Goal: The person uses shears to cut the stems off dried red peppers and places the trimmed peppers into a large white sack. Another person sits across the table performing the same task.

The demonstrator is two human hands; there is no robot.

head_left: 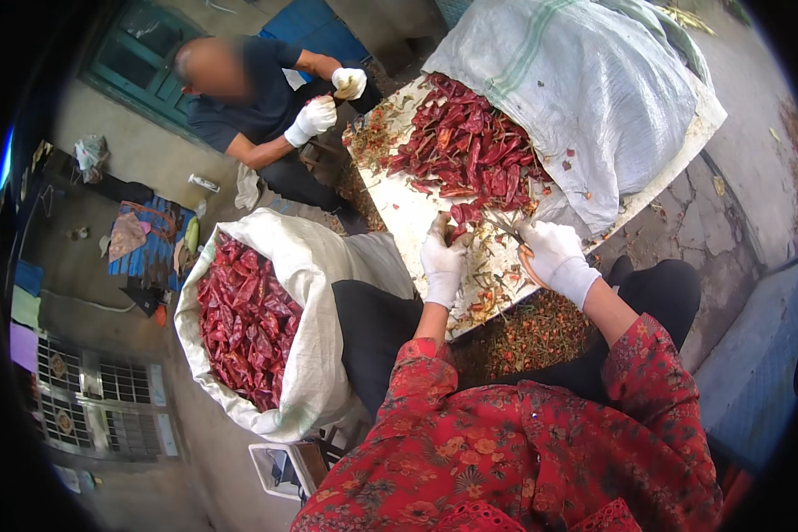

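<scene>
My left hand, in a white glove with stained fingertips, is closed on a dried red chili pepper over the near part of a white board. In my white-gloved right hand is a pair of scissors. Its blades point left toward the pepper, and an orange handle loop shows below my fingers. Just beyond both hands lies a heap of dried red chilies with stems. Cut stems and bits are scattered on the board beneath my hands.
A large woven sack lies on the board's far right, beside the heap. An open white sack full of red chilies stands at my left. Across the board sits a co-worker in white gloves. Stem scraps cover the ground below the board.
</scene>
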